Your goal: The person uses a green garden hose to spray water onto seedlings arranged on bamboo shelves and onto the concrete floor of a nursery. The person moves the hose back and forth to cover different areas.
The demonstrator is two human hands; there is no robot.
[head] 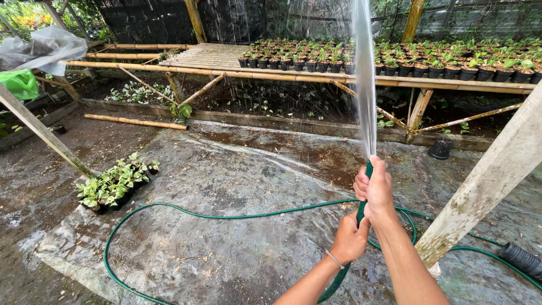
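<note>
Both hands grip a green garden hose [186, 213] that loops across a wet plastic sheet on the ground. My right hand [375, 189] is closed around the hose's end, and a jet of water [364, 73] shoots up and away from it. My left hand [350, 240], with a thin bracelet at the wrist, clasps the hose just below. The water arcs toward rows of small potted seedlings [395, 62] in black pots on a raised bamboo bench [214, 56].
A cluster of leafy potted plants [116, 183] sits on the ground at left. A slanted wooden post [485, 181] stands close on the right, another post [42, 130] at left. A black pot [440, 148] and a black corrugated pipe [522, 258] lie on the right.
</note>
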